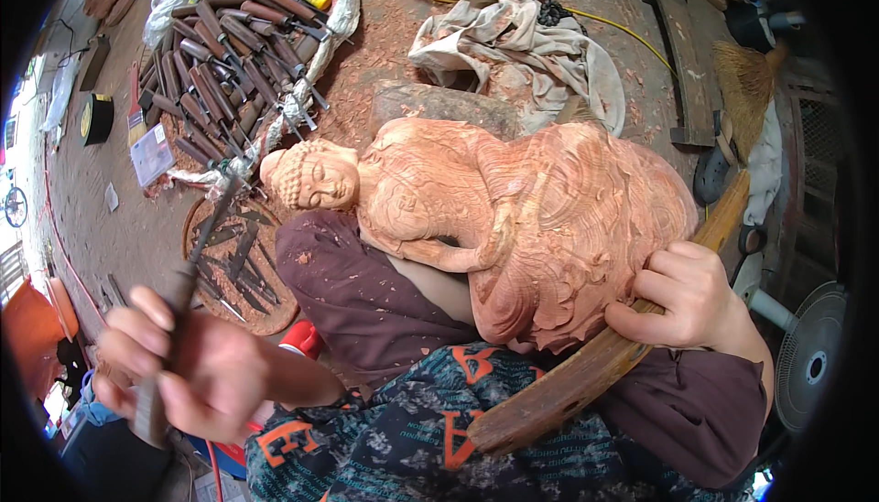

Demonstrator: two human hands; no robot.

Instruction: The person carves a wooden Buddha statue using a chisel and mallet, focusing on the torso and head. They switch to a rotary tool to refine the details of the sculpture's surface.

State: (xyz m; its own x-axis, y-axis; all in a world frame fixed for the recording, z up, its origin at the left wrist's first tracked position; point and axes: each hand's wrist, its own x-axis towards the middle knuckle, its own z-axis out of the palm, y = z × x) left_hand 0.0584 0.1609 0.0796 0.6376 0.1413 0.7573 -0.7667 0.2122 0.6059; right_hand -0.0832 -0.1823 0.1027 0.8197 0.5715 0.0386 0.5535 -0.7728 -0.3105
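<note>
Wooden-handled chisel [188, 291] sits gripped in the blurred left hand [174, 369], its blade pointing up. The right hand [687, 296] curls closed over the base edge of a reddish carved wooden statue [513, 218], which lies on its side across the person's lap, head toward the left. Beyond the head, many more chisels [229, 53] lie spread on the floor, with a crumpled cloth [522, 53] behind the statue.

Carved statue [513, 218] lies across the person's lap, head to the left. Left hand [179, 374] holds a chisel [183, 291] left of the statue. Right hand [687, 296] rests at its right end. Chisel pile [233, 53] on floor behind-left; cloth [522, 44] behind the statue.
</note>
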